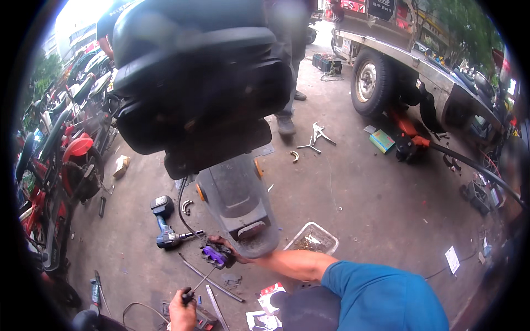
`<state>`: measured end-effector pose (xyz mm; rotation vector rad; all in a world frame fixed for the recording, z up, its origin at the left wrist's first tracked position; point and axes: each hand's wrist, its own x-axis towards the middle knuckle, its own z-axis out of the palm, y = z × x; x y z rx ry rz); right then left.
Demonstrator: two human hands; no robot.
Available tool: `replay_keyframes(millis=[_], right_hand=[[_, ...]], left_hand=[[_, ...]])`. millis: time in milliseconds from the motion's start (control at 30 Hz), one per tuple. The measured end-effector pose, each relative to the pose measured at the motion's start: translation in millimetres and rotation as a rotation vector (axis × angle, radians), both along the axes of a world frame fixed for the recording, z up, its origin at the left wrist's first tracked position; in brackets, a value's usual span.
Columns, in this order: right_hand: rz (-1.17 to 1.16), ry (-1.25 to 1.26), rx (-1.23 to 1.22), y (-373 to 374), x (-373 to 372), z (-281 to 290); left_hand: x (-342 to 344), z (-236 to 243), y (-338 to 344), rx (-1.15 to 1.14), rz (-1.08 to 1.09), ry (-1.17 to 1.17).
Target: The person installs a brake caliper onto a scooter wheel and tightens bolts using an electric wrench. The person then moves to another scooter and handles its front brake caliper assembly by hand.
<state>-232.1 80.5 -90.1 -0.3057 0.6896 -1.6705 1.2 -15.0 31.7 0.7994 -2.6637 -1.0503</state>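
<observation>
Paved ground (359, 204) beside parked scooters (55, 182): purple brake caliper (214, 255) in your right hand (234, 252)

The outdoor work area runs from those scooters on your left to a truck wheel (369, 81) at the upper right, with an orange floor jack (406, 131) near it. Before you stands a scooter (204, 99), blurred at the top, its grey mudguard (237, 193) hanging toward you.

The caliper is just left of the mudguard's lower end, and a black hose (180, 205) leads up from it. Your right arm reaches across below the mudguard; that hand's fingers are curled round the caliper, partly hidden behind it. Your left hand (182, 315) is closed around the handle of a black-handled screwdriver (200, 282), whose thin shaft points up at the caliper; you cannot tell whether the tip touches.

Left of the caliper lies a blue cordless impact wrench (166, 234). Right of the mudguard sits a white tray (333, 238) of small parts; below your right forearm is a red-and-white box (270, 298).
</observation>
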Motion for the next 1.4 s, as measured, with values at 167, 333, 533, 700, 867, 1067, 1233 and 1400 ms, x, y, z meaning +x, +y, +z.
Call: replay_keyframes(millis=[167,333,533,700,867,1067,1233,1400], right_hand=[[-0.012,0.003,0.014,3.7,1.5,0.8],[-0.021,0.0,0.021,4.3,1.8,1.5],[-0.004,-0.013,0.008,1.1,2.4,11.3],[-0.037,0.041,-0.039,-0.8,4.7,7.6],[0.049,0.071,-0.014,2.3,1.5,-1.0],[0.126,-0.003,-0.088,0.6,-1.1,-11.6],[0.117,-0.012,-0.069,3.6,-9.5,-9.5],[0.11,-0.016,-0.057,6.5,-16.4,-6.7]], left_hand=[[-4.3,5.5,4.6,-0.969,-0.067,-0.179],[2.0,-1.2,-0.1,0.326,0.176,0.149],[-2.8,12.9,1.0,0.769,0.44,0.294],[-0.7,12.3,2.1,0.175,0.032,0.256],[-14.4,29.2,5.1,0.653,0.408,0.213],[-22.0,4.5,2.4,0.871,0.531,0.244],[-31.1,-1.2,21.7,1.141,0.576,0.474],[-34.8,4.5,22.5,1.318,0.539,0.316]])
